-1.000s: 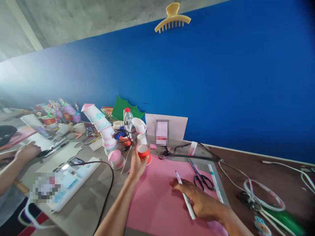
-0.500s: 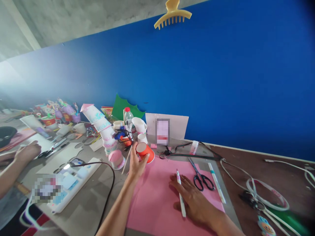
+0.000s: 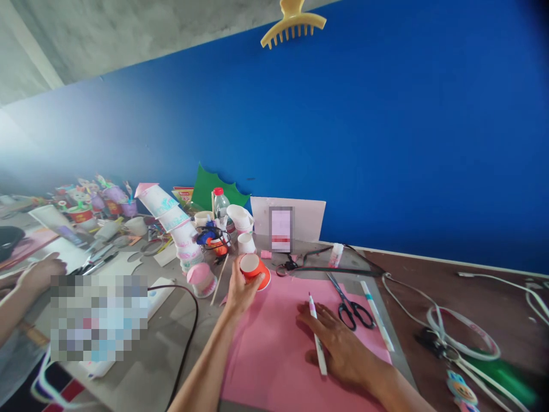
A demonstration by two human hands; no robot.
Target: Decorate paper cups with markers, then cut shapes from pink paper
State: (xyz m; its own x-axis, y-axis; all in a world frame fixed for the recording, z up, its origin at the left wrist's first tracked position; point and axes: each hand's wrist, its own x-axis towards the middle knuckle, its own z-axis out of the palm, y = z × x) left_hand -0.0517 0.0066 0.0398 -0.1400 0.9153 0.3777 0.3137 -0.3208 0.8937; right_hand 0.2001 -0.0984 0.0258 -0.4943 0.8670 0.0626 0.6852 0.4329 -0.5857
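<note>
My left hand (image 3: pixel 241 290) is wrapped round a red paper cup (image 3: pixel 259 271) at the far left edge of a sheet of pink paper (image 3: pixel 266 349). The cup's narrow end faces up, and its wider white-edged rim is down by the paper. Flat on the sheet lies my right hand (image 3: pixel 337 340), with a white marker (image 3: pixel 318 343) tucked between its fingers, pink tip pointing away from me. Black-handled scissors (image 3: pixel 354 312) rest just right of that hand. Farther right, another white marker (image 3: pixel 377 316) lies along the paper's edge.
Behind the cup stand white paper cups (image 3: pixel 246 243), a leaning stack of decorated cups (image 3: pixel 175 220) and a bottle (image 3: pixel 220 203). Cables (image 3: pixel 433 309) lie at right. A co-worker's hand (image 3: pixel 43 273) is at far left. A yellow claw clip (image 3: pixel 294 24) shows above the blue panel (image 3: pixel 364 131).
The red cup has turned in my left hand and sits more upright, slightly lower. My right hand and its marker have hardly moved. The view has shifted slightly.
</note>
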